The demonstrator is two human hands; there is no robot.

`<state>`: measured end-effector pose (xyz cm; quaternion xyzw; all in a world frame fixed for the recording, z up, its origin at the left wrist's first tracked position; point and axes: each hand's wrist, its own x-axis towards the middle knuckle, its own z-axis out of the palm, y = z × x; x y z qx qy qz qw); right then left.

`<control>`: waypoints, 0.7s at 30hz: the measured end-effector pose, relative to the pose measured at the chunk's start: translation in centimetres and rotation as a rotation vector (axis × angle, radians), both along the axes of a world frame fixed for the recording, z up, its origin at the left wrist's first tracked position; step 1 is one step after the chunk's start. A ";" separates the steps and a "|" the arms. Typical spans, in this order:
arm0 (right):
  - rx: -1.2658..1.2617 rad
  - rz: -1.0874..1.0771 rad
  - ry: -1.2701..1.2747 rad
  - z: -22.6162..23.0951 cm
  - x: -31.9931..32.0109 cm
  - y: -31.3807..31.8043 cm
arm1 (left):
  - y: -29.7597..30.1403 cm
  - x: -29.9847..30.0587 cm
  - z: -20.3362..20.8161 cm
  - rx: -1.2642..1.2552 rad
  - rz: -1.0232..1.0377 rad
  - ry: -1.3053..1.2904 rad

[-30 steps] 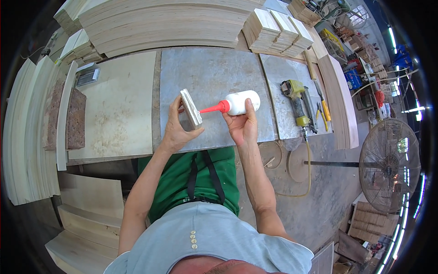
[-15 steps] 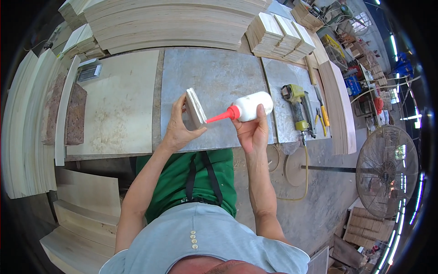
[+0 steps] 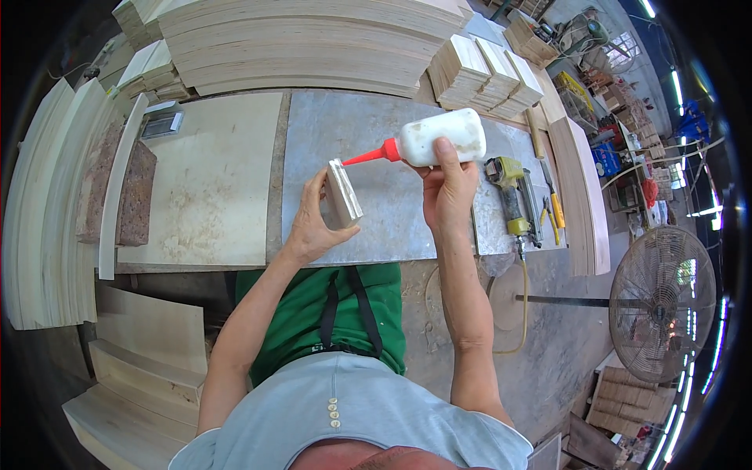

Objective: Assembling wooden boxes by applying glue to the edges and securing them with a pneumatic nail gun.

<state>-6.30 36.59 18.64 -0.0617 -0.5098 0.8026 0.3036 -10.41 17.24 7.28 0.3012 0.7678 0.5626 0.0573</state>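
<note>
Mid-frame: left hand (image 3: 313, 229) grips wooden block (image 3: 345, 193); right hand (image 3: 452, 192) clasps white bottle (image 3: 439, 127), red nozzle (image 3: 372, 155) at block's upper end. Edge looks whitened along much of its length; bare remainder, can't tell.

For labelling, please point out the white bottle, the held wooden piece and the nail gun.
White bottle (image 3: 450, 127), head view: body.
Wooden piece (image 3: 345, 190), head view: pale edge.
Nail gun (image 3: 512, 204), head view: handle.

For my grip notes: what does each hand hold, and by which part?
Left hand: wooden block, by its sides. Right hand: white bottle, by its body.
</note>
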 end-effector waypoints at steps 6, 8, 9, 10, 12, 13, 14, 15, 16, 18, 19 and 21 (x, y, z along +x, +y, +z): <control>0.089 -0.015 -0.018 0.1 -0.8 -0.3 | -0.1 -0.1 0.1 0.003 -0.009 0.024; 0.098 -0.015 -0.032 0.0 -0.4 0.0 | -0.1 -0.1 0.1 0.024 -0.008 0.032; 0.066 0.025 -0.036 0.1 -0.1 0.3 | -0.1 -0.1 0.1 0.038 -0.018 0.031; 0.025 0.041 -0.058 0.1 0.4 0.5 | -0.1 -0.1 0.1 0.043 -0.009 0.032; -0.009 0.058 -0.055 0.0 1.4 0.7 | -0.1 0.0 0.1 0.036 -0.014 0.037; -0.058 0.037 -0.077 0.0 1.9 0.7 | 0.0 0.0 0.1 0.048 -0.007 0.045; -0.066 0.047 -0.075 0.1 2.5 0.9 | -0.1 0.0 0.1 0.039 -0.009 0.032; -0.063 0.052 -0.075 0.1 2.9 0.9 | -0.1 0.0 0.1 0.030 -0.012 0.019; -0.080 0.050 -0.071 0.1 3.2 1.0 | -0.1 0.0 0.2 0.031 -0.014 0.017; -0.097 0.050 -0.067 0.2 3.8 1.0 | -0.1 0.0 0.2 0.031 -0.014 0.018; -0.134 0.067 -0.054 0.2 4.1 1.0 | -0.1 0.1 0.2 0.033 -0.006 0.021; -0.172 0.087 -0.040 0.1 4.4 0.9 | -0.1 0.0 0.2 0.028 -0.013 0.024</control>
